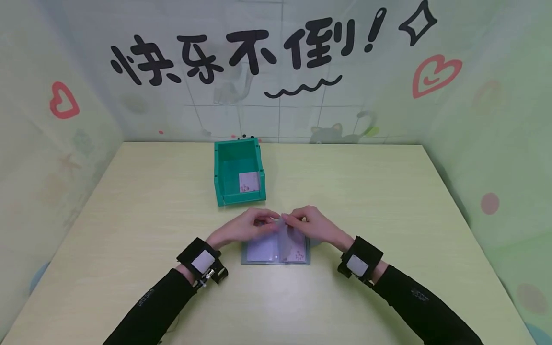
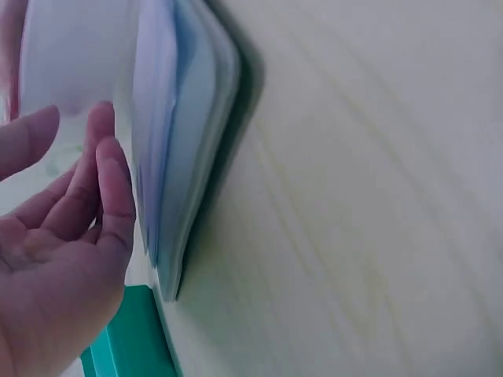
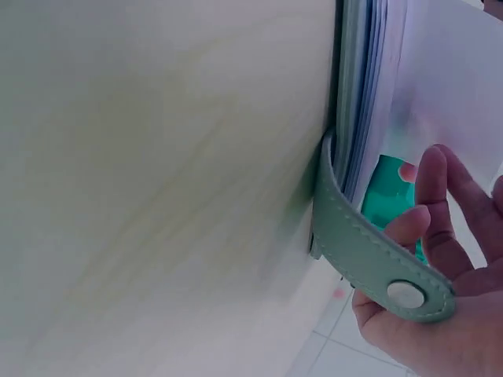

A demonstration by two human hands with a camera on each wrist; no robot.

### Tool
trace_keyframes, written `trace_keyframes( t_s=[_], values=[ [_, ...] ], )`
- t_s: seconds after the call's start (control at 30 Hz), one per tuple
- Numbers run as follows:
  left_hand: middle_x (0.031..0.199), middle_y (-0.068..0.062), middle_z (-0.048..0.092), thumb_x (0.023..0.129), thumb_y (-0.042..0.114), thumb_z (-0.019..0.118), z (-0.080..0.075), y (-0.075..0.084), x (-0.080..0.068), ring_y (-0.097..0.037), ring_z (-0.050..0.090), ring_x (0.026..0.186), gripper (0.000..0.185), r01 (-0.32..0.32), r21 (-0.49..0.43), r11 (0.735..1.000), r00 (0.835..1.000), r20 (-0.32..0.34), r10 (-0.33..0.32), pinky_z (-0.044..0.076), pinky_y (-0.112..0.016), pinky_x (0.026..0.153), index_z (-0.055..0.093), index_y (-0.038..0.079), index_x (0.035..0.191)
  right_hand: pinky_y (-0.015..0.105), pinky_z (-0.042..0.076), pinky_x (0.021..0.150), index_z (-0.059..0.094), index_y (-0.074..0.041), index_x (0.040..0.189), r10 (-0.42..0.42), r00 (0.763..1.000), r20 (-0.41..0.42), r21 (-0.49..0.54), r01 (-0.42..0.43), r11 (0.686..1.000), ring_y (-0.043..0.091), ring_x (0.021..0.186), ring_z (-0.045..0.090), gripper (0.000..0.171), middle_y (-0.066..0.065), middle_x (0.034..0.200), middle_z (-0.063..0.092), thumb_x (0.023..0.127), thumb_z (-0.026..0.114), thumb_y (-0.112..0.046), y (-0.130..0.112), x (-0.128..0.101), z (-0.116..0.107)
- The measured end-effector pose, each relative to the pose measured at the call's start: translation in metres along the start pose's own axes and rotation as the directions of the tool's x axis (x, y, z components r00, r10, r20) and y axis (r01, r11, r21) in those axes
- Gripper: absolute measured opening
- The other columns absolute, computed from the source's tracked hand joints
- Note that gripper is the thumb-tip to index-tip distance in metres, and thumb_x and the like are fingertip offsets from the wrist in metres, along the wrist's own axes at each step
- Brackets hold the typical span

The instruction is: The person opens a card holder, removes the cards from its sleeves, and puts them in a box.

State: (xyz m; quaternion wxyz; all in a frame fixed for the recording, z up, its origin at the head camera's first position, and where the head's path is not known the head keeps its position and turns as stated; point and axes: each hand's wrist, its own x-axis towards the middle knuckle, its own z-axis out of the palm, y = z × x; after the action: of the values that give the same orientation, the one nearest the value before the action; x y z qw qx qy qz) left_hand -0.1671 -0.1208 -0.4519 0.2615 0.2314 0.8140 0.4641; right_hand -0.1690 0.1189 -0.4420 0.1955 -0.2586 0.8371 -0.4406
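Observation:
A small album (image 1: 260, 250) with clear sleeves lies spread on the table, and one translucent page (image 1: 284, 243) stands raised near its middle. My right hand (image 1: 318, 226) pinches the top of this page between thumb and index finger. My left hand (image 1: 247, 225) is at the page's upper edge from the other side, its thumb and fingertips apart in the left wrist view. The album's stacked leaves (image 2: 156, 133) show edge-on there. A green strap (image 3: 369, 243) with a metal snap sticks out from the cover beside my right hand. A pink-patterned card (image 1: 297, 251) shows on the right-hand side.
Beyond the hands stands a teal bin (image 1: 219, 179), with a pink-patterned card (image 1: 248, 181) inside near its front right corner. The pale wooden table (image 1: 358, 187) reaches back to a printed wall (image 1: 194, 120), with more walls at both sides.

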Motion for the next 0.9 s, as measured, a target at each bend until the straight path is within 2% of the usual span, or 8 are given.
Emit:
trace_keyframes(
  t_s=[0.13, 0.3, 0.4, 0.5, 0.57, 0.67, 0.8, 0.9],
  values=[
    [0.113, -0.009, 0.070, 0.104, 0.032, 0.054, -0.006, -0.003, -0.005, -0.021, 0.061, 0.100, 0.038, 0.045, -0.057, 0.997, 0.999, 0.007, -0.044, 0.049, -0.033, 0.089, 0.064, 0.008, 0.132, 0.026, 0.041, 0.076, 0.077, -0.002, 0.107, 0.013, 0.999, 0.051, -0.007, -0.013, 1.000, 0.017, 0.087, 0.054, 0.036, 0.013, 0.095, 0.071, 0.106, 0.050, -0.027, 0.000, 0.003, 0.004],
    [0.095, -0.007, 0.067, 0.104, 0.031, 0.056, -0.010, -0.005, -0.008, -0.019, 0.060, 0.086, 0.032, 0.070, -0.057, 0.996, 0.997, -0.036, -0.072, 0.048, -0.030, 0.080, 0.072, 0.007, 0.117, 0.025, 0.042, 0.076, 0.077, -0.003, 0.108, -0.040, 0.995, 0.087, -0.110, 0.049, 0.993, 0.016, 0.088, 0.053, 0.031, 0.011, 0.098, 0.066, 0.104, 0.055, -0.024, 0.005, 0.002, 0.006],
    [0.086, -0.004, 0.068, 0.099, 0.025, 0.064, -0.009, -0.005, -0.007, -0.015, 0.058, 0.075, 0.028, 0.103, -0.029, 0.994, 0.987, -0.125, -0.105, 0.046, -0.026, 0.069, 0.073, 0.004, 0.116, 0.029, 0.042, 0.083, 0.073, -0.007, 0.122, -0.066, 0.996, 0.060, -0.280, 0.081, 0.957, 0.019, 0.096, 0.051, 0.034, 0.009, 0.106, 0.063, 0.096, 0.067, -0.029, 0.008, -0.006, 0.006],
    [0.073, -0.003, 0.066, 0.094, 0.018, 0.071, -0.007, -0.004, -0.007, -0.013, 0.057, 0.065, 0.029, 0.145, -0.006, 0.989, 0.964, -0.223, -0.142, 0.043, -0.024, 0.060, 0.072, 0.000, 0.116, 0.035, 0.042, 0.089, 0.064, -0.013, 0.136, -0.022, 1.000, 0.014, -0.431, 0.026, 0.902, 0.022, 0.105, 0.049, 0.059, 0.008, 0.114, 0.059, 0.085, 0.079, -0.039, 0.011, -0.015, 0.006],
    [0.067, -0.003, 0.064, 0.091, 0.016, 0.074, -0.006, -0.003, -0.008, -0.012, 0.057, 0.060, 0.030, 0.177, 0.003, 0.984, 0.949, -0.267, -0.170, 0.043, -0.023, 0.058, 0.069, 0.000, 0.116, 0.037, 0.044, 0.091, 0.062, -0.013, 0.137, 0.007, 1.000, -0.010, -0.481, -0.011, 0.877, 0.024, 0.107, 0.048, 0.068, 0.009, 0.118, 0.057, 0.079, 0.084, -0.044, 0.013, -0.019, 0.005],
    [0.067, -0.004, 0.065, 0.090, 0.015, 0.076, -0.003, -0.001, -0.009, -0.014, 0.060, 0.058, 0.032, 0.206, 0.011, 0.979, 0.933, -0.303, -0.193, 0.047, -0.024, 0.059, 0.064, 0.001, 0.117, 0.037, 0.045, 0.090, 0.063, -0.013, 0.135, 0.033, 0.999, -0.030, -0.507, -0.043, 0.861, 0.025, 0.106, 0.050, 0.070, 0.009, 0.118, 0.057, 0.076, 0.087, -0.044, 0.017, -0.020, 0.003],
    [0.071, -0.008, 0.062, 0.090, 0.013, 0.076, 0.002, 0.004, -0.008, -0.017, 0.057, 0.062, 0.030, 0.210, 0.139, 0.968, 0.915, -0.378, -0.144, 0.046, -0.026, 0.059, 0.062, 0.002, 0.114, 0.036, 0.047, 0.089, 0.065, -0.014, 0.132, 0.069, 0.996, -0.055, -0.504, -0.087, 0.859, 0.025, 0.104, 0.051, 0.067, 0.009, 0.117, 0.057, 0.075, 0.088, -0.042, 0.017, -0.016, 0.000],
    [0.084, -0.010, 0.059, 0.089, 0.010, 0.075, 0.009, 0.009, -0.005, -0.019, 0.054, 0.074, 0.026, 0.223, 0.303, 0.926, 0.897, -0.435, -0.074, 0.046, -0.028, 0.065, 0.064, 0.004, 0.112, 0.037, 0.048, 0.090, 0.064, -0.013, 0.131, 0.098, 0.993, -0.059, -0.481, -0.114, 0.869, 0.026, 0.106, 0.051, 0.067, 0.010, 0.118, 0.056, 0.075, 0.088, -0.040, 0.017, -0.011, -0.003]
  ],
)
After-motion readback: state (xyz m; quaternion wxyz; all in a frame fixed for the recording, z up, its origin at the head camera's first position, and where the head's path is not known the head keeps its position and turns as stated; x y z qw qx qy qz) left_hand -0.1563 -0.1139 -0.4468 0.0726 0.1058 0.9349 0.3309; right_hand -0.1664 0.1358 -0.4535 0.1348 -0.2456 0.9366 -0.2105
